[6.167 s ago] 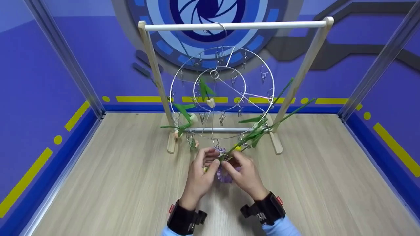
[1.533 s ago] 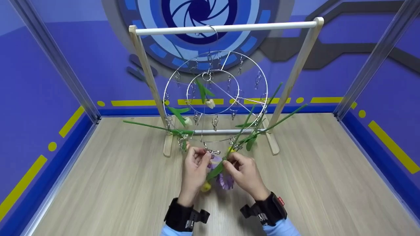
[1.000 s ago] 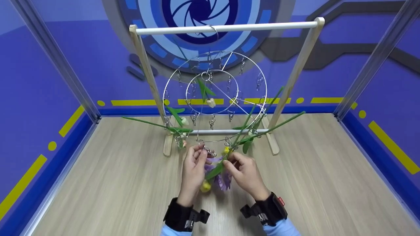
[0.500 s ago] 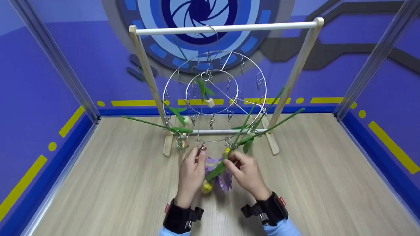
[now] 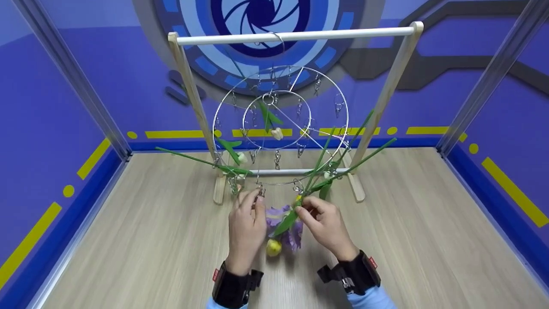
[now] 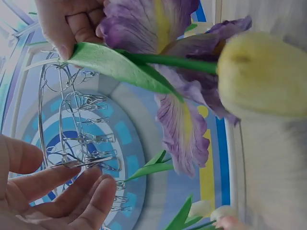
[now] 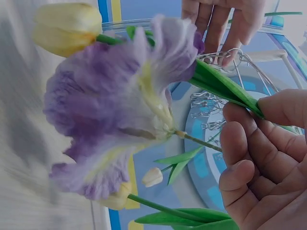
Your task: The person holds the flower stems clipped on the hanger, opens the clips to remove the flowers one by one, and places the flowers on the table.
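My right hand (image 5: pixel 328 223) pinches a yellow tulip (image 5: pixel 273 247) by its green leaf and stem between thumb and forefinger; the blossom hangs head down towards the tabletop. Behind that tulip hangs a purple iris (image 5: pixel 294 236), large in the right wrist view, whose upper stem passes behind my right fingers, so its hold cannot be seen. My left hand (image 5: pixel 246 229) is at a metal clip (image 6: pixel 98 160) on the near side of the round hanger. In the left wrist view its thumb stands apart from the fingers, and the clip lies against the fingertips.
The round wire hanger (image 5: pixel 348 116) with many clips hangs from a wooden rack (image 5: pixel 394 86). White tulips (image 5: pixel 277 133) hang from it, and another yellow blossom (image 5: pixel 297 198) is beside my right fingers. Long green stems (image 5: pixel 373 152) stick out right and left. Blue-purple walls surround the table.
Six seconds ago both hands met at the clip and flower. Since then the tulip has come away from the clip, my left hand has moved left, and its pinch on the clip has loosened.
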